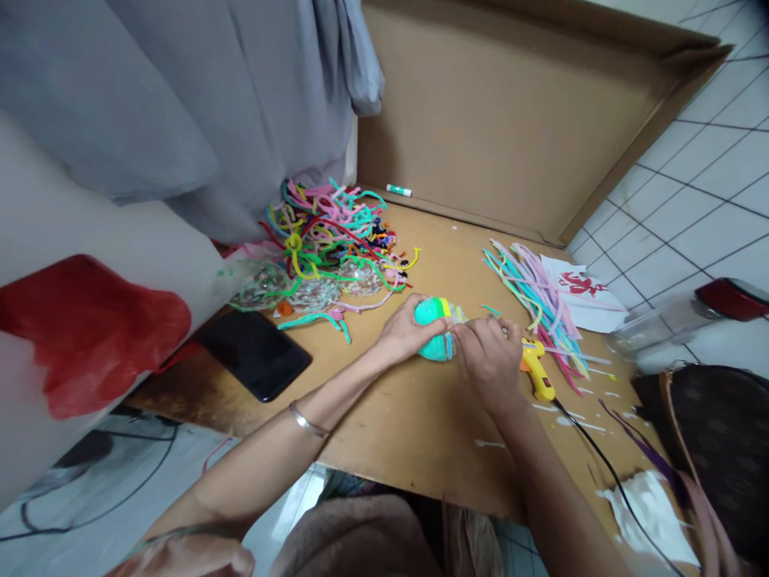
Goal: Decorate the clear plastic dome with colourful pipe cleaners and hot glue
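Left hand (404, 330) wraps around the near side of a turquoise fuzzy ball (433, 330), thumb and fingers closed on it; ball carries a yellow and green band on top and sits on the cardboard table (420, 417), roughly mid-surface. Right hand (489, 357) is pressed up against the ball's right side, fingers curled and pinching at a pale strand coming off the ball; can't tell exactly what the fingertips hold, they're partly hidden. Both hands touch the ball, close to each other. Silver bangle (306, 421) on the left wrist. Just beside the right hand, toward the right edge, a yellow glue gun (537, 370) lies flat, black cord (606, 469) running off toward the near right corner. Beyond it, a loose fan of straight pipe cleaners (534, 300), pink, blue, green, with a white sheet with a red print (580, 300) at its far side. Far left part of the table: a tangled heap of mixed-colour pipe cleaners (330, 236), clear plastic bags (288, 290) at its near edge. Black phone (255, 353) lies face up near the left edge. Small white and green marker (399, 190) sits at the far edge against the upright cardboard wall (510, 112). White glue spots scattered on the near right area. Grey cloth (198, 96) hangs at upper left.
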The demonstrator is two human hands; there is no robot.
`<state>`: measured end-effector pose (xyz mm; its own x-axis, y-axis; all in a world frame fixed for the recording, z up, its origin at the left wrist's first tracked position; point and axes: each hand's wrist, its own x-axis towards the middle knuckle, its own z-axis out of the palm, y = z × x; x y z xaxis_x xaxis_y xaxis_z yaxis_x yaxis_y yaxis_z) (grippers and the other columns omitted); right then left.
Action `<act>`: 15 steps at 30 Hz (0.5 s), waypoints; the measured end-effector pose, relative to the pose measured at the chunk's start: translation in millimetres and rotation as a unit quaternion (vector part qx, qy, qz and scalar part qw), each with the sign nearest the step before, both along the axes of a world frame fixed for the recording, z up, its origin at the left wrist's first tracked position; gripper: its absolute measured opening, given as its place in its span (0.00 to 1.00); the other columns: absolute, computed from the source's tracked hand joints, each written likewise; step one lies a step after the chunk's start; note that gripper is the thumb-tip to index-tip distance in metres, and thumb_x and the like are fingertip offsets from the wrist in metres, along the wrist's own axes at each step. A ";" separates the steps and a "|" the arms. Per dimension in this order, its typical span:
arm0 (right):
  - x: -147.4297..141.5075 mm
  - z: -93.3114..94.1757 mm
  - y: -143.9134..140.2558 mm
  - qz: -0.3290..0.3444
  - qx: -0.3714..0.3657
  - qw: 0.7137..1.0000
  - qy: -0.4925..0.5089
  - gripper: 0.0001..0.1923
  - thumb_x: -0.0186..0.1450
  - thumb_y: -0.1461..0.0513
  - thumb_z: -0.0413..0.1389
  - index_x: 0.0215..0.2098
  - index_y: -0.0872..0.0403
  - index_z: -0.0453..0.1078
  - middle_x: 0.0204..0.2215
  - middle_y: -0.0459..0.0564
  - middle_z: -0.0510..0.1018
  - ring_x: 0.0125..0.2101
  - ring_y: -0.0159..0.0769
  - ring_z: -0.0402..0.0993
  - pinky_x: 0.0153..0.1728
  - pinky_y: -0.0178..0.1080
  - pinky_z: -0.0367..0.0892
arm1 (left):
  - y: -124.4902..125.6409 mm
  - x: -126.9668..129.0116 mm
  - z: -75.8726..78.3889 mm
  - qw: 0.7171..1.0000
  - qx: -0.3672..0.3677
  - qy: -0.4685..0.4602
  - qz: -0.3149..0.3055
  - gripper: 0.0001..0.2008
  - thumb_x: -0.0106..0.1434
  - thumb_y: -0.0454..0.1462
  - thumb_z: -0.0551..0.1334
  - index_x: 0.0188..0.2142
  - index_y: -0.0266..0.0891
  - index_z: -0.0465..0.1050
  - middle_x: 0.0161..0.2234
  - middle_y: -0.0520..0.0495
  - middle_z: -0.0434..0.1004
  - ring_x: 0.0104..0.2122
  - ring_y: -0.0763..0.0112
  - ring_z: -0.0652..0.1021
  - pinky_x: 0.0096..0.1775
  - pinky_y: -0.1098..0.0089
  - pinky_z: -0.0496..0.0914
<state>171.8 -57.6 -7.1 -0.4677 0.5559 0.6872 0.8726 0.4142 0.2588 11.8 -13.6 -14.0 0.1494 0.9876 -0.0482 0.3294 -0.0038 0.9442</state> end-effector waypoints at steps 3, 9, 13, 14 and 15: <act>0.8 0.3 0.7 0.019 -0.010 0.999 0.030 0.11 0.70 0.64 0.50 0.32 0.54 0.71 0.27 0.47 0.75 0.31 0.34 0.66 0.40 0.41 0.52 | 0.1 -0.4 0.7 1.000 -0.007 -0.003 -0.002 0.27 0.53 0.49 0.65 0.50 0.41 0.68 0.41 0.48 0.77 0.41 0.63 0.77 0.43 0.64 0.72; 2.7 5.2 -1.4 0.036 -0.012 0.999 0.034 0.10 0.70 0.65 0.50 0.34 0.53 0.71 0.27 0.45 0.77 0.29 0.32 0.66 0.40 0.41 0.51 | 1.1 -0.8 -1.2 1.000 -0.008 -0.001 -0.008 0.28 0.53 0.50 0.64 0.51 0.40 0.67 0.41 0.47 0.77 0.41 0.63 0.76 0.42 0.65 0.72; 2.3 10.4 -3.7 0.035 -0.004 0.999 -0.015 0.10 0.70 0.66 0.50 0.34 0.54 0.72 0.26 0.46 0.76 0.29 0.33 0.65 0.41 0.41 0.52 | 0.5 -0.9 -1.3 1.000 -0.001 0.001 -0.010 0.28 0.54 0.50 0.64 0.51 0.41 0.67 0.40 0.47 0.77 0.41 0.63 0.76 0.42 0.65 0.72; 1.9 11.6 -4.0 0.036 0.000 0.999 -0.027 0.10 0.70 0.67 0.50 0.33 0.55 0.71 0.26 0.46 0.76 0.29 0.33 0.65 0.41 0.41 0.52 | 0.4 -0.9 -1.2 1.000 0.001 0.003 -0.009 0.28 0.54 0.50 0.64 0.51 0.41 0.67 0.40 0.47 0.77 0.41 0.63 0.76 0.42 0.65 0.72; 1.4 12.6 -4.1 0.035 0.005 0.999 -0.037 0.10 0.70 0.67 0.50 0.33 0.55 0.71 0.25 0.46 0.75 0.29 0.33 0.64 0.41 0.42 0.52 | 0.3 -0.8 -1.0 1.000 0.001 0.006 -0.008 0.28 0.54 0.50 0.64 0.50 0.41 0.67 0.40 0.47 0.77 0.40 0.63 0.76 0.42 0.64 0.72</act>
